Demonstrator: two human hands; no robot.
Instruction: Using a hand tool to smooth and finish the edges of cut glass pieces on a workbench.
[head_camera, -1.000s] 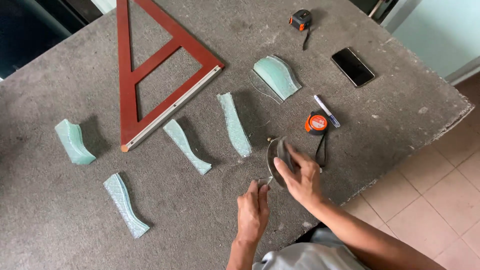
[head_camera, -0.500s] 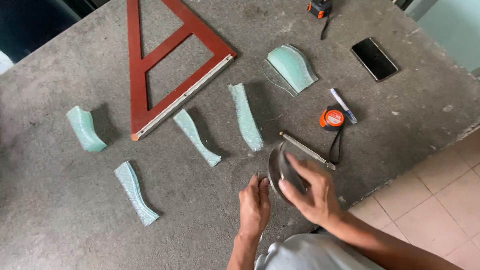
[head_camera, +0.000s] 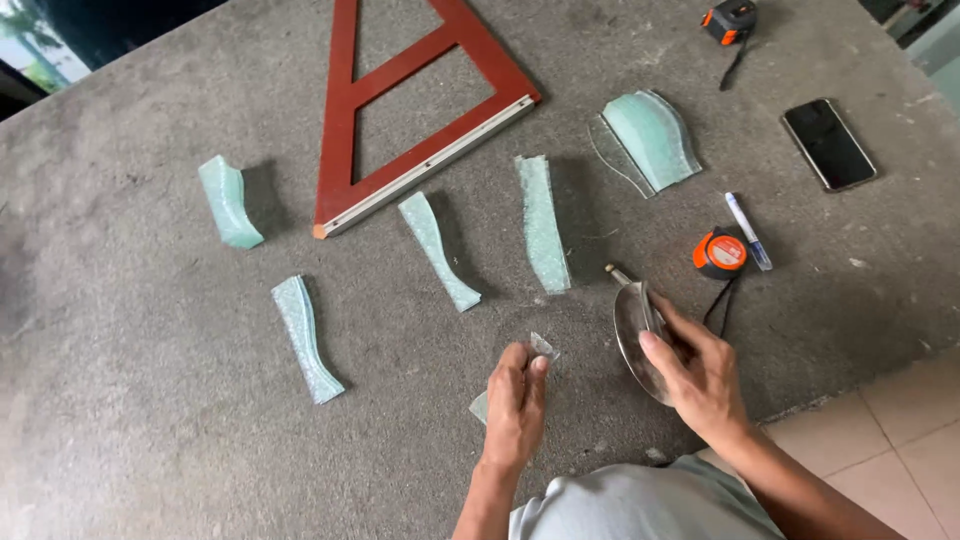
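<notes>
Left hand (head_camera: 515, 400) fingers pinch a small clear glass offcut (head_camera: 543, 347); right hand (head_camera: 700, 375) fingers clamp a curved clear glass piece (head_camera: 634, 325), steadying it on the grey worktop (head_camera: 150, 420).

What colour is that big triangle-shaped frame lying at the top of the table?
The triangular frame is dark red with a pale metal strip along one edge, seen in the head view.

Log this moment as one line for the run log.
left hand: pinches small glass sliver | right hand: holds curved glass piece with cutter | surface: grey table
</notes>
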